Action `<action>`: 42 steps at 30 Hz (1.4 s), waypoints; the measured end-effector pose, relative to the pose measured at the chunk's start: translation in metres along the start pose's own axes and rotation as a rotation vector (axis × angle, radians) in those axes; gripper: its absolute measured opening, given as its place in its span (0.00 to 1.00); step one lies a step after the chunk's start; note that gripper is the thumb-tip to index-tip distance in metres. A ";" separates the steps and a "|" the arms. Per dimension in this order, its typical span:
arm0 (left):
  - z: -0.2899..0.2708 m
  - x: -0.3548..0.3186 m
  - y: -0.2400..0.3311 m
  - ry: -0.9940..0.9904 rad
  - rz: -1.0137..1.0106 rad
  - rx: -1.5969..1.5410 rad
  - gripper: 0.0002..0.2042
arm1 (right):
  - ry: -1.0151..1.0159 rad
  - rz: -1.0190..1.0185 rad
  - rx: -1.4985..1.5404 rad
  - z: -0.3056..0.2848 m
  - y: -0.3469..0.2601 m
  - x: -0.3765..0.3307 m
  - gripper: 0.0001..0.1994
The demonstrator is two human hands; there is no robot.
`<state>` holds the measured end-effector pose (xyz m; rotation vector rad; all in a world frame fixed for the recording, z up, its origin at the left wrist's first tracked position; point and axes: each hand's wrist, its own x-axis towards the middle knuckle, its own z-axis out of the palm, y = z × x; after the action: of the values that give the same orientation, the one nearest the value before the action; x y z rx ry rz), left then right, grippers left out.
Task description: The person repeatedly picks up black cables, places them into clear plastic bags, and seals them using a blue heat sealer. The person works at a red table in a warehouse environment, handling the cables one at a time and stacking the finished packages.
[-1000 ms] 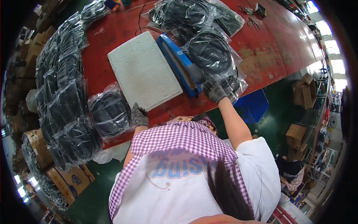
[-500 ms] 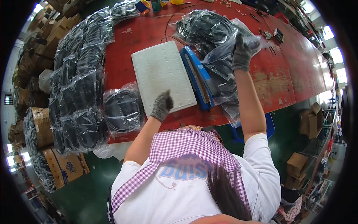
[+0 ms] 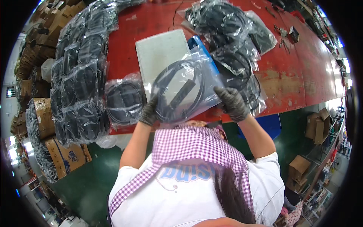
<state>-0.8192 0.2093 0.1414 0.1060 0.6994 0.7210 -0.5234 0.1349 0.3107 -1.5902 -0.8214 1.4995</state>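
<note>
A clear plastic bag with a coiled black cable [image 3: 201, 89] in it is stretched between my two gloved hands, over the near part of the white foam board [image 3: 160, 47]. My left hand [image 3: 150, 110] grips the bag's left edge. Fingers of my right hand [image 3: 231, 103] are closed on its right edge. Inside the coil lies a flat black bar-shaped piece. Partly hidden behind the bag is a long blue heat sealer [image 3: 206, 53]. Just left of the board, another bagged cable coil [image 3: 124, 100] lies flat.
Rows of bagged cables [image 3: 89, 81] cover the table's left side. A loose heap of bagged cables [image 3: 223, 22] lies at the back right of the sealer. Small tools and a dark box [image 3: 293, 34] sit farther right on the red table [image 3: 281, 75]. Cardboard boxes [image 3: 317, 125] stand beyond its right edge.
My right hand has come back from the heap toward me with a bagged cable. My left hand has moved left and down and now grips the bag too.
</note>
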 end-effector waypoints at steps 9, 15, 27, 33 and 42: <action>-0.041 0.072 -0.025 0.199 0.051 0.399 0.09 | 0.249 0.302 0.156 -0.028 0.185 0.019 0.18; -0.027 0.134 0.000 0.216 0.139 0.420 0.10 | 0.148 -0.055 -0.288 -0.077 0.214 0.096 0.10; -0.043 0.155 0.037 0.359 0.179 0.568 0.07 | 0.273 -0.378 -1.061 -0.026 0.071 0.107 0.28; -0.022 0.145 0.032 0.481 0.355 0.819 0.10 | 0.476 -0.709 -1.257 -0.012 0.170 0.122 0.24; -0.037 0.091 -0.006 0.716 0.029 1.653 0.19 | 0.474 -0.771 -1.104 -0.018 0.173 0.123 0.21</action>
<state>-0.7898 0.2573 0.0602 1.4115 1.8442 0.0008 -0.5046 0.1566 0.1001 -1.8603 -1.8427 0.0211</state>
